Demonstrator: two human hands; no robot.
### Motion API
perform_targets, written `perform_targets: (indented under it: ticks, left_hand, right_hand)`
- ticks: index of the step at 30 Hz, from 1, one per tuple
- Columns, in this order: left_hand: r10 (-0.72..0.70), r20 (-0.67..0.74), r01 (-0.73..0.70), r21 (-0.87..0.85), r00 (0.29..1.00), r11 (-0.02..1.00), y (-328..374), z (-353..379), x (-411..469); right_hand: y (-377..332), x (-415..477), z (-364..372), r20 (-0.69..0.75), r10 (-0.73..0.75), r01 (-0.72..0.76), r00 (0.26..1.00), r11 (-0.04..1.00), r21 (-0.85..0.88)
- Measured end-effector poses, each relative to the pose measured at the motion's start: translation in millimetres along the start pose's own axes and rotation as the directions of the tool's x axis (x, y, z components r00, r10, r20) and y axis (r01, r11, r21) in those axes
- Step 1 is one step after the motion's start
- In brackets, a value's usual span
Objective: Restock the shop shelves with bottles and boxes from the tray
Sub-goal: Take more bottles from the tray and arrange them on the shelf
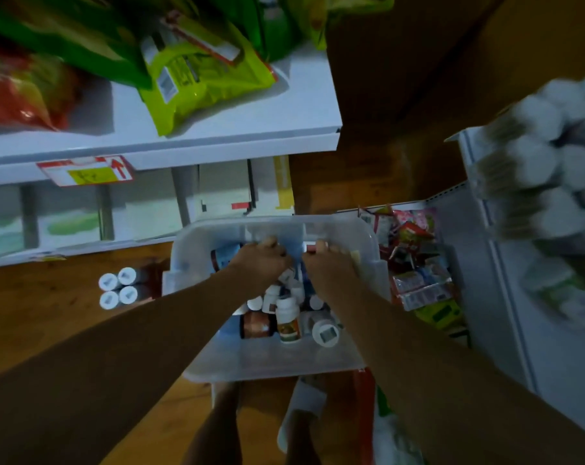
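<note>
A clear plastic tray point(368, 239) sits below me, holding several white-capped bottles point(287, 317) and a brown jar point(255, 325). Both my hands reach into its far end. My left hand point(260, 260) is curled around something near a dark bottle point(217, 260); what it holds is hidden. My right hand point(328, 260) is closed on a small box with a red edge point(309, 247). Several white-capped bottles point(116, 286) stand on the wooden floor left of the tray.
White shelves point(217, 139) at the left carry green and red bags, with boxes on the level below. A right-hand shelf point(485, 297) holds snack packets and white rolls. My legs and a red stool point(366, 414) are under the tray.
</note>
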State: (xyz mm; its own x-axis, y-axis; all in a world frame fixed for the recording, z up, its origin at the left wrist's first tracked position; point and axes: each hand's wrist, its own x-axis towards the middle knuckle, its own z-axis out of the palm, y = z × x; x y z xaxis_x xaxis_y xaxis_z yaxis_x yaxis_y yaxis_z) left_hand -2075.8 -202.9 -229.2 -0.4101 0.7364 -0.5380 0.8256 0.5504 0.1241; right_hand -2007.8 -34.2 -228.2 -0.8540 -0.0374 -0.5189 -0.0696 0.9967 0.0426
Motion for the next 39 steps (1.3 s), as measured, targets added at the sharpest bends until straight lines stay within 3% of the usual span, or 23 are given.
perform_targets:
  ticks: [2, 4, 6, 9, 11, 14, 20, 23, 26, 28, 30, 35, 37, 39]
  left_hand:
    - [-0.025, 0.022, 0.027, -0.056, 0.999, 0.998, 3, -9, -4]
    - [-0.077, -0.009, 0.074, -0.167, 0.997, 0.983, 6, -18, -15]
    - [-0.136, -0.038, 0.114, -0.357, 0.990, 0.927, 3, -33, -37]
    - [-0.197, -0.115, 0.080, -0.639, 0.974, 0.765, -2, -72, -82]
    - [-0.254, -0.194, 0.010, -0.778, 0.948, 0.628, -1, -112, -120]
    - [-0.381, -0.299, -0.117, -0.894, 0.875, 0.433, 9, -187, -178]
    - [-0.445, -0.471, -0.465, -0.875, 0.762, 0.132, 42, -336, -261]
    - [-0.447, -0.488, -0.555, -0.832, 0.750, -0.024, 64, -393, -293]
    - [-0.343, -0.491, -0.575, -0.789, 0.801, -0.216, 92, -436, -322]
    - [-0.252, -0.528, -0.581, -0.780, 0.811, -0.233, 110, -456, -340]
    - [-0.173, -0.587, -0.610, -0.776, 0.791, -0.159, 127, -470, -353]
    - [0.013, -0.698, -0.698, -0.716, 0.716, 0.021, 162, -484, -372]
    - [0.054, -0.677, -0.678, -0.735, 0.734, 0.004, 178, -485, -375]
    - [0.071, -0.650, -0.645, -0.759, 0.756, -0.081, 192, -483, -375]
  right_hand:
    - [6, 3, -4, 0.020, 0.011, -0.011, 1.000, 0.999, 0.034]
    - [9, -1, -13, 0.006, 0.024, -0.025, 1.000, 0.978, 0.209]
    - [14, -14, -33, 0.036, 0.070, -0.079, 0.997, 0.893, 0.444]
    - [14, -56, -85, 0.057, 0.149, -0.137, 0.987, 0.610, 0.781]
    - [13, -93, -130, -0.008, 0.216, -0.085, 0.976, 0.420, 0.904]
    - [10, -156, -206, -0.151, 0.314, 0.064, 0.937, 0.270, 0.961]
    - [9, -275, -364, -0.370, 0.522, 0.311, 0.769, 0.200, 0.929]
    - [9, -330, -418, -0.401, 0.605, 0.376, 0.688, 0.176, 0.910]
    - [6, -372, -446, -0.395, 0.668, 0.468, 0.631, 0.078, 0.880]
    - [4, -398, -454, -0.398, 0.704, 0.543, 0.588, 0.022, 0.839]
    - [0, -425, -461, -0.417, 0.721, 0.583, 0.553, 0.023, 0.812]
    - [-15, -472, -465, -0.455, 0.796, 0.529, 0.400, 0.205, 0.824]
    - [-21, -480, -460, -0.425, 0.830, 0.517, 0.360, 0.202, 0.832]
    - [-26, -488, -455, -0.374, 0.868, 0.501, 0.328, 0.176, 0.847]
